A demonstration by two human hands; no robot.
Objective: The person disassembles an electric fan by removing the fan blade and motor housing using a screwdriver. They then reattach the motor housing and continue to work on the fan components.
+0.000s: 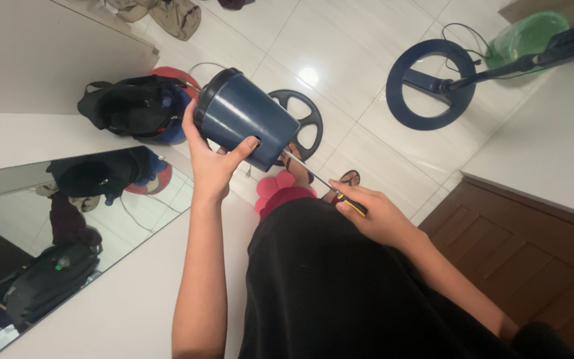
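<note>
A dark blue fan motor housing [246,119] is gripped firmly by the left hand [212,166]. A screwdriver [320,183] is clasped in the closed right hand [377,214], its tip set against the housing's underside, above a tiled floor [360,60].

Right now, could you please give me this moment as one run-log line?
left hand: grips dark blue housing | right hand: holds screwdriver, tip at housing base | setting: tiled floor

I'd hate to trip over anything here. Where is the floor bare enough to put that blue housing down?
Bare tiles lie between the dark wheel-shaped part and the blue fan ring, and beyond them toward the clothes. It is crowded around the black backpack and at the person's feet.
</note>
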